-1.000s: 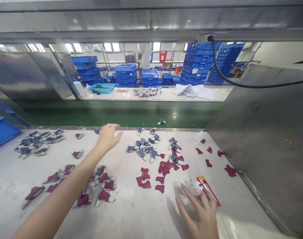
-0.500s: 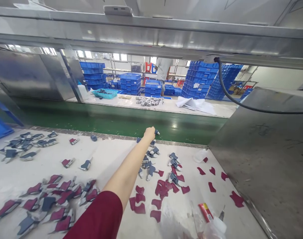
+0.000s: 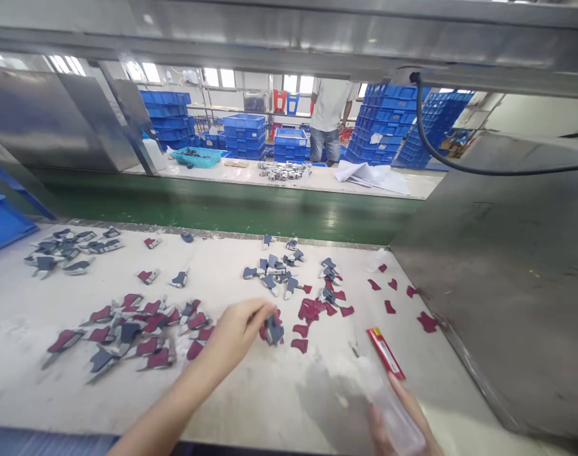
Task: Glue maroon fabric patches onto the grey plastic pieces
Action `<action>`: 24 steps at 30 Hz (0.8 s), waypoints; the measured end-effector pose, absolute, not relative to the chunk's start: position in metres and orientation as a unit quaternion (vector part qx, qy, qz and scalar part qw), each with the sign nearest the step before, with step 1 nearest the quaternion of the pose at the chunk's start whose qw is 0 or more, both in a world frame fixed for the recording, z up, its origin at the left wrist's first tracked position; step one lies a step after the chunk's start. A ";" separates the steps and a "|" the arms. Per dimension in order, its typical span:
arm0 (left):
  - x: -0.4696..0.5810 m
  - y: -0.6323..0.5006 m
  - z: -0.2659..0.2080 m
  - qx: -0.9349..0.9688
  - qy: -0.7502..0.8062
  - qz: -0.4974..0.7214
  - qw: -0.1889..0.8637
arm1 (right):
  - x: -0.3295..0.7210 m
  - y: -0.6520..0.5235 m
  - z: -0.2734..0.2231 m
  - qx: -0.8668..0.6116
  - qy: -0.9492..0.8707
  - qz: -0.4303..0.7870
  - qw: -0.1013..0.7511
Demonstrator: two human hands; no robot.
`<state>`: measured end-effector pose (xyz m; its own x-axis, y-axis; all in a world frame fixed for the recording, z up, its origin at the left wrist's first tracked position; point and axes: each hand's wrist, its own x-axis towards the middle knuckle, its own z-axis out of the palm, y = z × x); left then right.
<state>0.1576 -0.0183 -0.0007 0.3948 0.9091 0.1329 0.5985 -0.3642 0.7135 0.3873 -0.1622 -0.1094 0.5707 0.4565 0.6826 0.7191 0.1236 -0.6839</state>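
Note:
My left hand (image 3: 245, 326) is closed in a pinch on a blue-grey and white moulded part (image 3: 274, 330), held over some maroon cut pieces. At the lower right, my right hand (image 3: 403, 415) is wrapped round a translucent squeeze bottle (image 3: 394, 418) with a thin nozzle, tilted and blurred. Just above its fingers lies a red and yellow box (image 3: 386, 354). Flat maroon pieces (image 3: 310, 310) are piled to the right of my left hand. A cluster of blue-grey parts (image 3: 274, 269) lies beyond it.
Left of my arm is a heap of parts with maroon or blue-grey faces (image 3: 146, 326); another group (image 3: 56, 250) lies farther back. A metal panel (image 3: 502, 304) bounds the right side. Past a green strip (image 3: 222, 209), a second bench carries a turquoise basket (image 3: 196, 157). A person (image 3: 329, 117) stands behind.
My left hand has come back from the table's far edge towards me, with a blue-grey part in it. My right hand has come into view, holding the squeeze bottle. The view has shifted.

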 end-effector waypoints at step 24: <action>0.143 -0.094 -0.082 0.718 0.507 0.395 0.267 | 0.318 -0.151 -0.088 -0.616 -0.521 0.074 0.586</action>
<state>0.1432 -0.0937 -0.0825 0.1742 0.9390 0.2966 0.5162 -0.3436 0.7845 0.3178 -0.1514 -0.0883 0.4457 0.7287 0.5199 0.5563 0.2295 -0.7986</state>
